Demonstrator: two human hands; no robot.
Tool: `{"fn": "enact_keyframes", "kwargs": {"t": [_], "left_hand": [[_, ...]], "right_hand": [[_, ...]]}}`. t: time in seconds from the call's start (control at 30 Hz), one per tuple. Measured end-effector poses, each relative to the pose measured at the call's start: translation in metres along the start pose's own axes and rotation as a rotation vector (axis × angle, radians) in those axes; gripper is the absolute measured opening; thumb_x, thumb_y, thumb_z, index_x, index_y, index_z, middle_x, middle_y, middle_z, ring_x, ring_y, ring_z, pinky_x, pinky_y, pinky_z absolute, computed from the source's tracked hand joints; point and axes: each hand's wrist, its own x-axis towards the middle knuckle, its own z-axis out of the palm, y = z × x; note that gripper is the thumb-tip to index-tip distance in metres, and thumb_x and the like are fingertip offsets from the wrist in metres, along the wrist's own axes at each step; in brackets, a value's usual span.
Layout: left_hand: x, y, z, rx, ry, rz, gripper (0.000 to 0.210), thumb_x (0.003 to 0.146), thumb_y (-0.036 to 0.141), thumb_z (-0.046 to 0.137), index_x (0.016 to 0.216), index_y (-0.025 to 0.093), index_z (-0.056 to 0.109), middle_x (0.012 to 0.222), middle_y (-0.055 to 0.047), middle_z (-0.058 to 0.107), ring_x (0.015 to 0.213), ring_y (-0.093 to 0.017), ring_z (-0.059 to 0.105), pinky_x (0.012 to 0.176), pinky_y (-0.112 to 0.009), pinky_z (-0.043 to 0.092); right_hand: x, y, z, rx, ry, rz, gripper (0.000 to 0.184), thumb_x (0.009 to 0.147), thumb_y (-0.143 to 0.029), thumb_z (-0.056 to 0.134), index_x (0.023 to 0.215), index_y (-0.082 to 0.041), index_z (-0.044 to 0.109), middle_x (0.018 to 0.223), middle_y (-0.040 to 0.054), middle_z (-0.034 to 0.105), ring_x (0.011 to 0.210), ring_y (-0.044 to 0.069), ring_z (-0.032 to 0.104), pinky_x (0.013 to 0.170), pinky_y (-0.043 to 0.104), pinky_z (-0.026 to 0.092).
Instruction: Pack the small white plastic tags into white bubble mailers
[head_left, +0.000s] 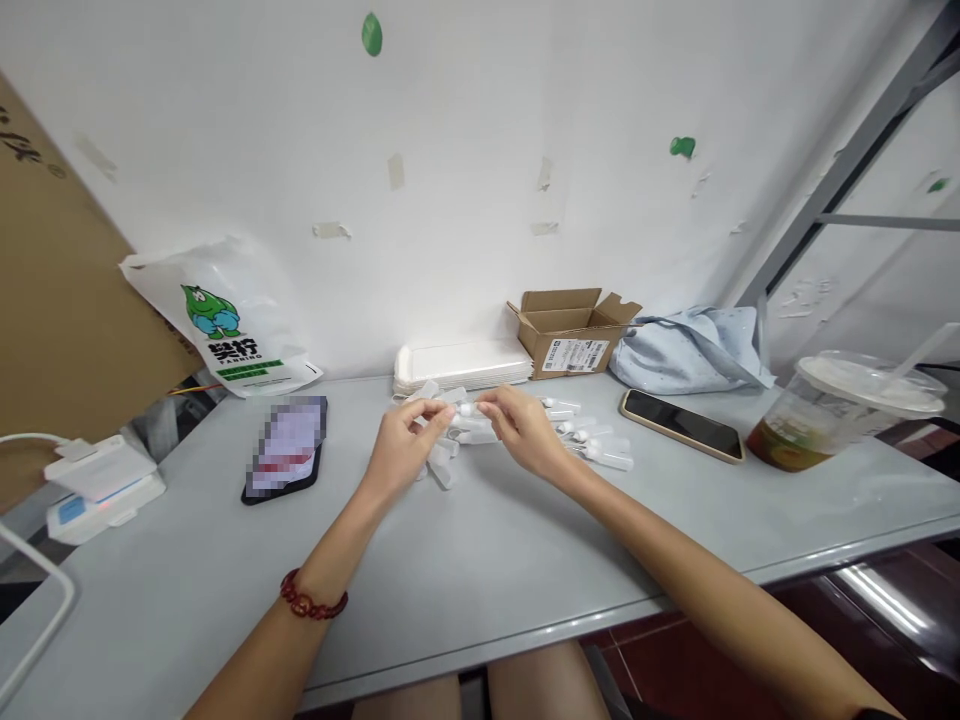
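My left hand and my right hand meet over the middle of the desk, thumb and forefinger pinched on each. Between their fingertips is a small white-and-clear plastic tube, with each hand on one end. Under and beside my left hand lie several translucent plastic pieces. To the right of my right hand are several clear plastic tubes with white ends, lying loose on the grey desk. Fine details of the held tube are too small to make out.
Behind the hands sit a stack of white trays and an open cardboard box. Phones lie left and right. A lidded drink cup, a blue cloth bag, a white plastic bag and a charger stand around.
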Motion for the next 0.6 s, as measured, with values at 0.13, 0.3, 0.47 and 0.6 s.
{"fn": "enact_keyframes", "kwargs": {"t": [0.13, 0.3, 0.47, 0.6], "left_hand": [[0.003, -0.001, -0.004, 0.042, 0.144, -0.003, 0.026, 0.068, 0.04, 0.064, 0.072, 0.015, 0.07, 0.07, -0.004, 0.068, 0.066, -0.017, 0.058, 0.063, -0.027, 0.042], [0.012, -0.013, -0.016, 0.113, 0.332, -0.038, 0.026, 0.069, 0.041, 0.064, 0.074, 0.016, 0.072, 0.073, -0.005, 0.07, 0.075, -0.02, 0.059, 0.071, -0.03, 0.044], [0.017, -0.027, -0.015, 0.266, 0.324, -0.006, 0.031, 0.073, 0.039, 0.058, 0.087, 0.018, 0.075, 0.089, -0.006, 0.073, 0.084, -0.023, 0.058, 0.082, -0.036, 0.043], [0.016, -0.029, -0.016, 0.295, 0.379, 0.04, 0.032, 0.077, 0.037, 0.051, 0.09, 0.017, 0.073, 0.092, -0.006, 0.073, 0.085, -0.023, 0.058, 0.082, -0.036, 0.044]], "right_hand": [[0.006, 0.013, -0.007, -0.073, -0.158, 0.047, 0.02, 0.093, -0.029, 0.051, 0.107, -0.016, 0.056, 0.085, 0.0035, 0.06, 0.072, 0.014, 0.056, 0.069, 0.026, 0.044], [0.018, 0.042, -0.047, -0.516, -0.204, 0.195, 0.021, 0.088, -0.015, 0.056, 0.108, -0.01, 0.06, 0.11, 0.0165, 0.059, 0.103, 0.024, 0.056, 0.089, 0.033, 0.042], [0.02, 0.066, -0.08, -0.739, -0.359, 0.431, 0.025, 0.087, -0.011, 0.053, 0.11, -0.009, 0.063, 0.113, 0.0175, 0.063, 0.107, 0.027, 0.056, 0.084, 0.031, 0.041], [0.019, 0.077, -0.081, -0.698, -0.448, 0.492, 0.021, 0.085, -0.013, 0.057, 0.104, -0.01, 0.066, 0.108, 0.0151, 0.067, 0.1, 0.024, 0.061, 0.075, 0.026, 0.041]]}}
